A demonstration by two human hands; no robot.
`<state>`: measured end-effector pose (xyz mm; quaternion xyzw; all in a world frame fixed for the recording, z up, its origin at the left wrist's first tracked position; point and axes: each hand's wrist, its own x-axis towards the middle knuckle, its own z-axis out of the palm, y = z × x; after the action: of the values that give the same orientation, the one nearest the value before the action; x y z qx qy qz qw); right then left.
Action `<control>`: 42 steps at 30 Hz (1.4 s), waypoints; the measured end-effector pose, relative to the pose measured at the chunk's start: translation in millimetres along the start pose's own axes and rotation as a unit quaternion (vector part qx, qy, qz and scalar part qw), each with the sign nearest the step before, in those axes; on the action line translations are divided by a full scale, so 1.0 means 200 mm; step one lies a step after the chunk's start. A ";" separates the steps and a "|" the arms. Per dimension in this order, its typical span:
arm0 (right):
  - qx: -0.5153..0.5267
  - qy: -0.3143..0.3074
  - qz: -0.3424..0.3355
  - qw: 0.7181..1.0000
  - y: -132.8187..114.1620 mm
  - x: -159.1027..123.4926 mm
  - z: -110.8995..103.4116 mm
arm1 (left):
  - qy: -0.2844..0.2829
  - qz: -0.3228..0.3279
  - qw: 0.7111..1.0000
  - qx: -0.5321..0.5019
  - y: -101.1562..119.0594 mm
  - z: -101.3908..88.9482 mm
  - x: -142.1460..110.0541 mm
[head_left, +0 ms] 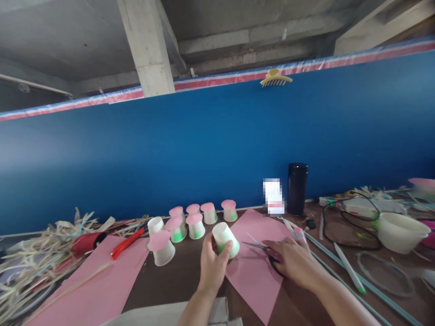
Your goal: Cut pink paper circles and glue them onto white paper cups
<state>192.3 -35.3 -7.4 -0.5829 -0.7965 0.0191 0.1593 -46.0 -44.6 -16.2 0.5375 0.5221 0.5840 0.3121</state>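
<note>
My left hand (214, 265) is wrapped round a white paper cup with green patches (222, 233), its narrow end tilted upward. To the right, my right hand (295, 260) grips a pair of scissors (254, 245) by the dark handles, the blades parted and pointing left toward the cup. Under the scissors lies a sheet of pink paper (263, 296), partly covered by both hands. Further left stand several upside-down paper cups (164, 254), most topped with a pink paper disc (159, 240). One cup (155, 225) behind them shows no disc.
At left, a red-handled cutter (127, 243) rests on more pink paper (112, 276) near a heap of pale strips (30, 271). A black flask (297, 188) stands by the blue partition (204, 149). Rightward are a marker (350, 267), a white tub (403, 233) and a black cable (360, 248).
</note>
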 end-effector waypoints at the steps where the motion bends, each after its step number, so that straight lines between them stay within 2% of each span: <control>1: -0.002 0.003 0.013 1.000 0.00 0.00 -0.01 | 0.004 -0.006 1.000 -0.001 -0.01 -0.01 0.00; 4: -0.005 0.021 0.065 0.998 -0.02 0.00 -0.06 | 0.036 -0.024 0.999 -0.002 -0.01 -0.02 0.01; 7: -0.012 0.034 0.110 0.993 -0.08 0.00 -0.10 | 0.101 -0.020 0.995 0.015 0.01 -0.02 0.03; 10: -0.017 0.011 0.134 0.991 -0.16 -0.01 -0.11 | 0.141 0.003 0.990 0.026 0.01 -0.01 0.03; 15: -0.013 -0.044 0.128 0.991 -0.27 -0.04 -0.03 | 0.112 0.068 0.991 0.027 0.01 0.00 0.00; 19: -0.036 -0.055 0.119 0.991 -0.25 -0.05 0.01 | 0.096 0.096 0.990 0.029 0.02 0.01 -0.01; 23: -0.009 -0.059 0.078 0.995 -0.14 -0.04 0.01 | 0.042 0.085 0.995 -0.009 0.04 0.00 -0.02; 26: 0.033 -0.052 0.044 0.997 -0.05 -0.03 0.01 | -0.032 0.080 0.996 -0.028 0.07 0.00 -0.04; 29: 0.046 -0.049 0.044 0.997 0.00 -0.02 0.03 | -0.098 0.085 0.991 -0.036 0.11 0.00 -0.05; 33: 0.056 -0.033 0.055 0.996 0.01 -0.01 0.04 | -0.148 0.084 0.985 -0.031 0.13 -0.01 -0.05; 42: 0.126 0.056 0.118 0.983 -0.02 0.03 -0.07 | -0.257 0.034 0.964 0.058 0.13 -0.03 -0.04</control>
<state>191.5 -32.1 8.2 -0.6480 -0.7034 0.1049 0.2727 -44.7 -61.3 7.0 0.7038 0.4391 0.4054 0.3841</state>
